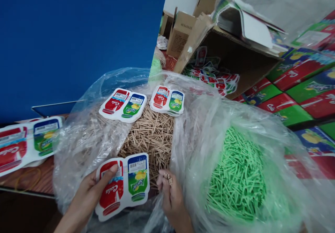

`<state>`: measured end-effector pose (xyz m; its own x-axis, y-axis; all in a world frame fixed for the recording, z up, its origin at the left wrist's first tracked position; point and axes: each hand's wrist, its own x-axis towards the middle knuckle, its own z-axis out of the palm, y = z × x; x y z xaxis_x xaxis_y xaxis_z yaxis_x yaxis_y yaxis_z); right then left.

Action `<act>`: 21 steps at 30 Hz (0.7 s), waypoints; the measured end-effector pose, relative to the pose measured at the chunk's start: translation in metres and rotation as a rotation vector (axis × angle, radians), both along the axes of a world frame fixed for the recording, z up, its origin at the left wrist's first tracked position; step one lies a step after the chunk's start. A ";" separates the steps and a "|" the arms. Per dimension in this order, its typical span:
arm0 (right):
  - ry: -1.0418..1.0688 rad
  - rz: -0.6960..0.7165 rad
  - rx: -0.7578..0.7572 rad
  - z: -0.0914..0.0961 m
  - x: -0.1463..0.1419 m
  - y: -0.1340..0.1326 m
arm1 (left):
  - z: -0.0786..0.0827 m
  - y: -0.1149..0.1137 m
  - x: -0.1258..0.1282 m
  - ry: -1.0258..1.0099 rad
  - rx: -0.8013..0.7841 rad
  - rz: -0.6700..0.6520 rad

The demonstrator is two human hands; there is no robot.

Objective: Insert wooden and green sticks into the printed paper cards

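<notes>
My left hand (90,191) grips a jar-shaped double card (138,180), printed red "Cola" on one side and green-blue "Sprite" on the other, with the thumb on its face. Just right of the card, my right hand (170,194) is closed around a small bunch of thin brown sticks (168,178), their ends showing at the fingers. Beyond both hands, a clear plastic bag (75,149) lies full of loose brown sticks (151,135). Two more places on the bag bear matching cards, one card (123,104) at left and a small stack (167,100) at right.
To the right is a plastic bag of green sticks (238,177). More double cards (28,144) lie on the wooden table (39,177) at left. Behind stands an open carton (243,62) holding many cards, beside stacked printed boxes (288,104). A blue panel (78,34) rises at back left.
</notes>
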<state>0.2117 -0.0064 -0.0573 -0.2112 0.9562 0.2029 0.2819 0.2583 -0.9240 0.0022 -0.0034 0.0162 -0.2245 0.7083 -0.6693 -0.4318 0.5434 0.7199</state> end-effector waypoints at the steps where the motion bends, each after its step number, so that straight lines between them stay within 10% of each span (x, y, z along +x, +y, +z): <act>1: 0.002 -0.002 0.008 0.000 0.000 0.000 | 0.000 0.000 0.001 0.004 -0.004 -0.006; 21: 0.045 -0.054 0.014 0.002 0.002 -0.002 | -0.028 -0.008 0.008 0.157 0.147 -0.343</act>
